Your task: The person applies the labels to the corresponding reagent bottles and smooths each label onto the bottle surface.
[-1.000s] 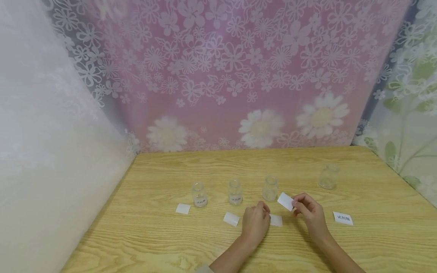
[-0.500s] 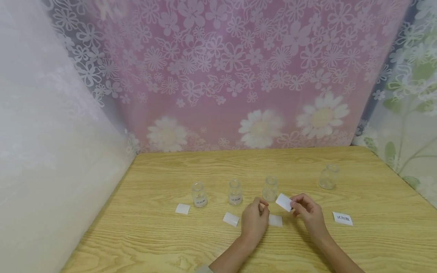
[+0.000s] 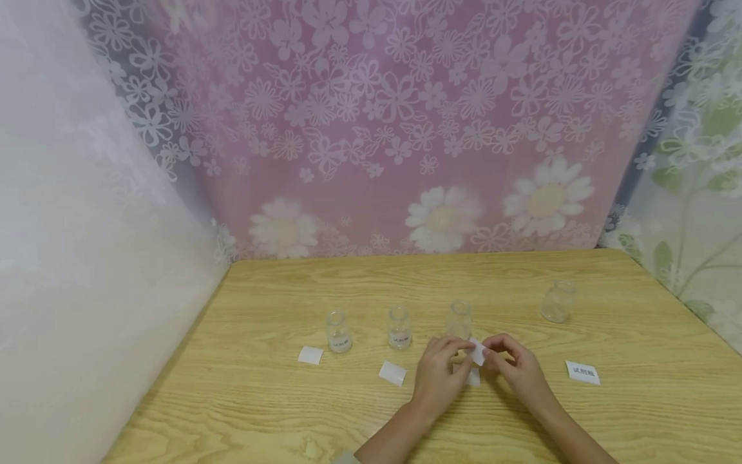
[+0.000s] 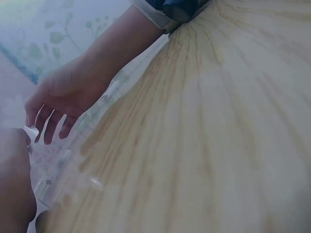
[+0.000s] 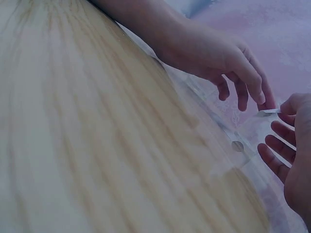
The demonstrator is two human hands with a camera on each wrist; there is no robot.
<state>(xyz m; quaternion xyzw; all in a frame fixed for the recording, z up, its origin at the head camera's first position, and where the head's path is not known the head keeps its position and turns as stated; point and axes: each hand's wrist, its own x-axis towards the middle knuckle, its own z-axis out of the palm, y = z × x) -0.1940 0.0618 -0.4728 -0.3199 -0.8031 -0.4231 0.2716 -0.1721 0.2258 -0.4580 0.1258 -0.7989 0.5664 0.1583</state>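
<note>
In the head view, a person's left hand [image 3: 438,380] and right hand [image 3: 518,372] are meeting over the wooden surface [image 3: 278,412], their fingers pinching opposite sides of a small white label [image 3: 477,352]. The label is hanging just near of the third bottle [image 3: 460,316], above a pale slip [image 3: 474,377] that the left hand is partly covering. Farther left, two bottles with printed labels, the second bottle [image 3: 399,327] and the leftmost bottle [image 3: 339,332], are standing upright; a fourth bottle [image 3: 558,301] is standing far right, a wide stretch of wood separating it from the third. A printed label [image 3: 582,372] is lying right of the hands, well apart. The far edge is running along a pink flowered curtain [image 3: 371,129], with bare wood lying between it and the bottles.

The left wrist view is showing what the head view is not: a dark object [image 4: 179,9] at the right cuff, and the right hand's outer fingers hanging loosely bent.

The right wrist view is showing the label nearly edge-on between both hands' fingertips, the surface's edge sloping past below.
</note>
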